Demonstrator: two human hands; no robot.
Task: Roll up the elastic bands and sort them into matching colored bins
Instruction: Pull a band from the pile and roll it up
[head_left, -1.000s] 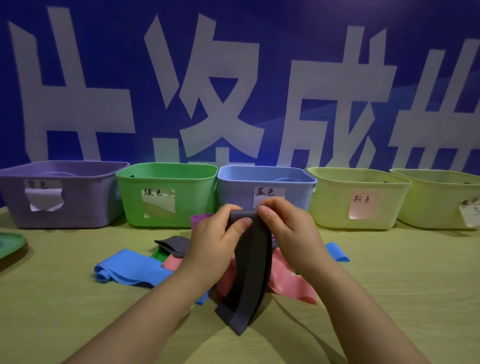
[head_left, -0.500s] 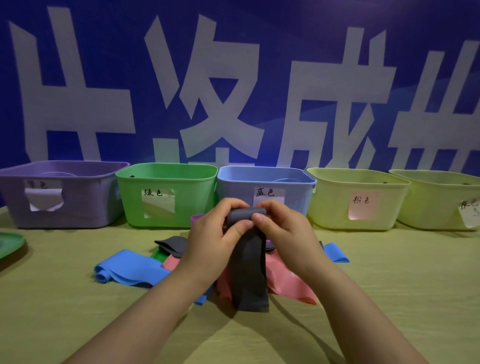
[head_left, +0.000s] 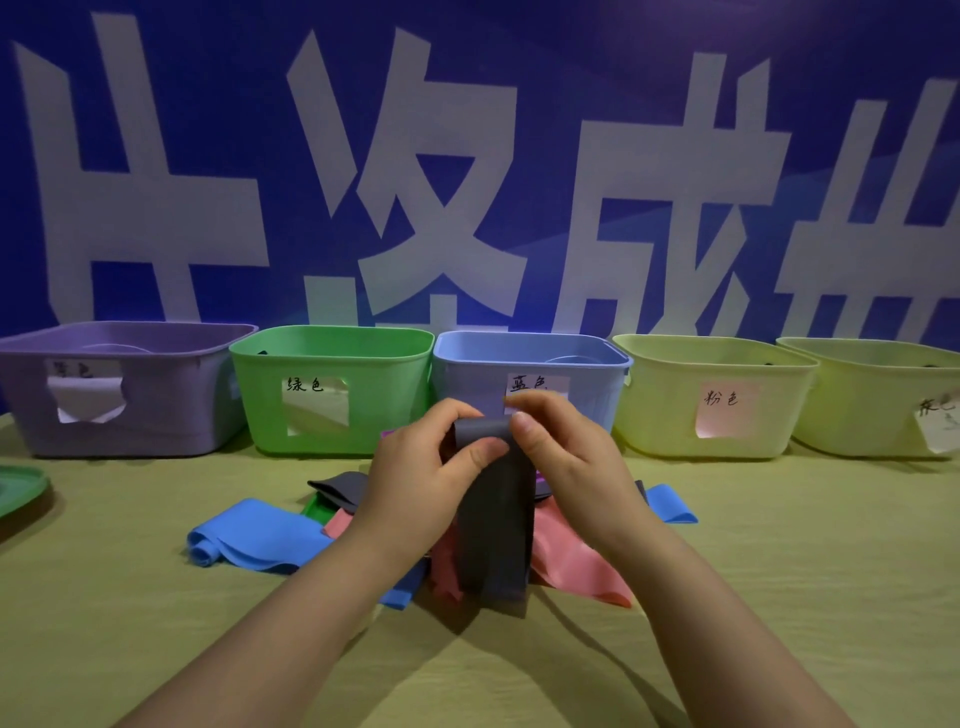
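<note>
Head view has both of my hands up in front of the blue bin (head_left: 467, 382), sharing the top end of the grey band (head_left: 496, 540). My left hand (head_left: 415, 483) curls its fingers over that end with the thumb pressed on the front face. My right hand (head_left: 566, 467) pinches the same end from the other side, so each hand is clasped on the band and neither is free. What matters for the rolling is how the strip lies from my grip. Its long axis drops straight down from my fingertips and a little toward me. The loose tail reaches the surface (head_left: 779, 551), where it lies over the pink band (head_left: 576, 566), with the blue band (head_left: 254, 540) off to the left. The curl at the top looks only just begun, so I judge nearly the whole length is left to wind, turning the top edge down along that axis while the tail feeds up. The rightmost bin (head_left: 857, 410) (its tag seems to read grey, though part is cut off by the frame edge) stands well apart to my right. It is nearer my right hand, which I would expect to carry the finished roll.
</note>
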